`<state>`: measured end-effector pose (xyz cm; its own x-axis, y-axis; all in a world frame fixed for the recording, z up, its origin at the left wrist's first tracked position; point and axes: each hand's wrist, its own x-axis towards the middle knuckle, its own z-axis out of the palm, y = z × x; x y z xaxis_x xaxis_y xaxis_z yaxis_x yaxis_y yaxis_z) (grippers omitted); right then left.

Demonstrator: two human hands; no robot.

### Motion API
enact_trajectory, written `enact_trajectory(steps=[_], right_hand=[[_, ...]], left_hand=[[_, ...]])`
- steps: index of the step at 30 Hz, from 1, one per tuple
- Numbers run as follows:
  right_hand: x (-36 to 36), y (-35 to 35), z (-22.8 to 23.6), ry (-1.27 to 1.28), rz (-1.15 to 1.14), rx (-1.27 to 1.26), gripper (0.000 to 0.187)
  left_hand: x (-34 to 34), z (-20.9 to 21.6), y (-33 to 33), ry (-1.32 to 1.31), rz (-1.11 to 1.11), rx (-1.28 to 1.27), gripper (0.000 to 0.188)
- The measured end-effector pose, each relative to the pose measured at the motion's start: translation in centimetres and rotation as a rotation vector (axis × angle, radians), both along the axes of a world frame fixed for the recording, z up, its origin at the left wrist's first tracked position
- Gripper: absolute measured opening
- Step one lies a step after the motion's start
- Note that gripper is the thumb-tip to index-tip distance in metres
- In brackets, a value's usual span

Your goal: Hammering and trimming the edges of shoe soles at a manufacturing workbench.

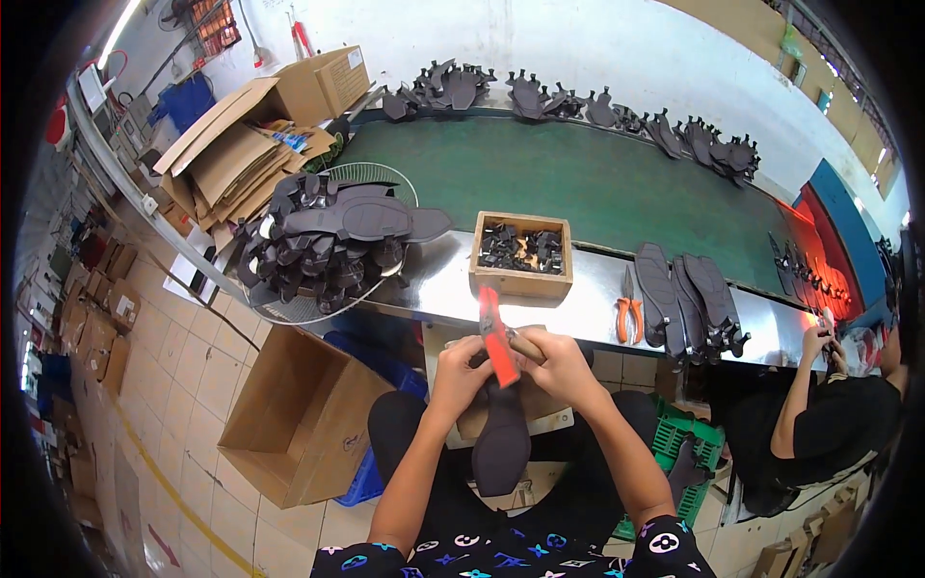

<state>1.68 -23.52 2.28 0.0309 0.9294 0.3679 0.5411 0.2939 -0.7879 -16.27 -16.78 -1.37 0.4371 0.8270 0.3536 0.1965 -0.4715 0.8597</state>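
My right hand (561, 366) is closed round the wooden handle of a hammer (497, 347) with a red head. The hammer head is over the front end of a dark footwear sole (502, 445), which lies lengthwise between my knees. My left hand (459, 374) has its fingers bent in at that same end and grips the sole; the hammer partly hides that spot. Just beyond my hands stands a wooden box (520, 288) holding small black metal-like pieces. To its right lie pliers (630, 320) with orange handles and several dark soles (708, 294).
A wire basket (412, 193) heaped with dark sandals stands at left, above an open cardboard box (289, 414). Behind runs a green conveyor belt (578, 173) with more sandals along its far edge. A green crate (694, 438) is at my right, near a co-worker (819, 414).
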Motion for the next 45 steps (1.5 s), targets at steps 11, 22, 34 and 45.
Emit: enact_trajectory(steps=[11, 22, 34, 45], right_hand=[[-0.9, -0.9, 1.8, -0.283, 0.054, -0.024, 0.039], [-2.4, -6.2, 4.9, 0.212, -0.118, -0.099, 0.04], [-3.9, -13.4, 6.8, -0.183, -0.263, 0.033, 0.053], [-4.8, -11.2, 7.6, -0.289, -0.185, 0.159, 0.053]], left_hand=[[-0.7, 0.0, -0.2, -0.105, -0.079, 0.006, 0.026], [-1.1, -0.7, 1.1, -0.109, -0.198, -0.16, 0.026], [-1.9, -0.2, -0.3, 0.28, -0.086, 0.122, 0.107], [-2.9, 0.8, -0.4, 0.515, -0.038, 0.164, 0.075]])
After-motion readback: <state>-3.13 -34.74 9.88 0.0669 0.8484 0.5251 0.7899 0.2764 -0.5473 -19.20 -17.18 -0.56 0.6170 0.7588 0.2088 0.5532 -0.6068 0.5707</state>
